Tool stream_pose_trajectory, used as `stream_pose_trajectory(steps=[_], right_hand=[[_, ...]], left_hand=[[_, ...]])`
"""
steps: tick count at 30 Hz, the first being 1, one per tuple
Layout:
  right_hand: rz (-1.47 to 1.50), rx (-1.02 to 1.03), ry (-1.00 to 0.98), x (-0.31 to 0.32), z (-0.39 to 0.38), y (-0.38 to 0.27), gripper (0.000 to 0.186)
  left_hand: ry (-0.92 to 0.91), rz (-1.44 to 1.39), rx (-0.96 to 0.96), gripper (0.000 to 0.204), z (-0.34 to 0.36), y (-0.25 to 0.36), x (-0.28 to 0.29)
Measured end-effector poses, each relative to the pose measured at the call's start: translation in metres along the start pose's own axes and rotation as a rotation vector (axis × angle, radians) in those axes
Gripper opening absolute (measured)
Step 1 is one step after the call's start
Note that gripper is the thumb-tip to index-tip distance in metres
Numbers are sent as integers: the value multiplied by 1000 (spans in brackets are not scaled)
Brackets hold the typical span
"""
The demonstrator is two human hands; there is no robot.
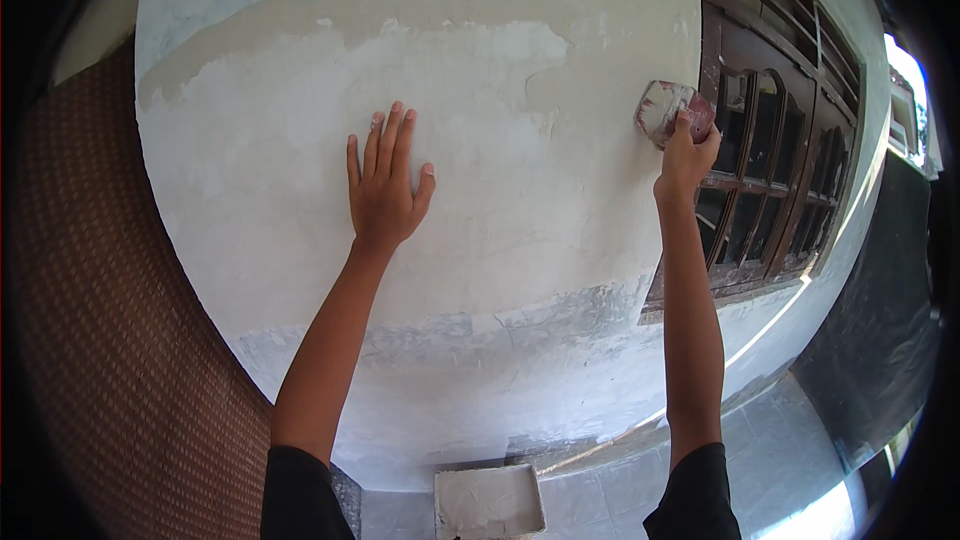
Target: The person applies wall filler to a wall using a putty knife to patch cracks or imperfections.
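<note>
My left hand [385, 190] is spread flat, palm toward the plastered wall [480, 180], and seems to rest on it. Higher up on the right, my right hand [685, 155] grips a putty scraper [662, 112], maroon and smeared with pale plaster. The scraper is by the wall's edge, beside the window frame; its contact with the wall cannot be made out. Patches of white, beige and grey plaster cover the wall, with a rougher grey band low down.
A dark brown wooden window [765, 150] with glass panes is on the right. Woven brown matting [130, 320] lines the left. Below, a rectangular tray [540, 505] of pale plaster stands on grey floor tiles [600, 500]. A dark sheet [880, 310] hangs at far right.
</note>
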State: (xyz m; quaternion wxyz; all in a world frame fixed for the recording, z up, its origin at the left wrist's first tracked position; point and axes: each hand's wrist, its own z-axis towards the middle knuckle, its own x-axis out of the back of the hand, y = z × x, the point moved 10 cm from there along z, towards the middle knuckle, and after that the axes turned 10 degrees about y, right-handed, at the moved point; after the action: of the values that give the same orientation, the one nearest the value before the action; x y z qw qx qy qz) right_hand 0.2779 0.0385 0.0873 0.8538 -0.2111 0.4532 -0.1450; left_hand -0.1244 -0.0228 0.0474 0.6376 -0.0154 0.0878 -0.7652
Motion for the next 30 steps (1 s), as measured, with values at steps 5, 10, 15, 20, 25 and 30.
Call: stream_pose_trajectory(steps=[5,10,15,20,25,30], right_hand=[[-34,329,-459,-56,-92,-50,36],[-176,228,-401,-68,-62,-31,36],[38,-87,-46,-20,7,4,37],[-2,238,-373,-58,-66,-46,37],[-187,335,-439,-73,-73,-45,36],[124,-121,83,-11,9,12,35]], left_hand=[[7,4,-6,68,-1,-3,2],[1,5,-4,68,0,-2,4],[23,-4,-4,68,0,0,2],[7,2,2,68,0,-1,3],[3,2,1,67,-5,-5,3],[17,-21,2,66,-3,2,3]])
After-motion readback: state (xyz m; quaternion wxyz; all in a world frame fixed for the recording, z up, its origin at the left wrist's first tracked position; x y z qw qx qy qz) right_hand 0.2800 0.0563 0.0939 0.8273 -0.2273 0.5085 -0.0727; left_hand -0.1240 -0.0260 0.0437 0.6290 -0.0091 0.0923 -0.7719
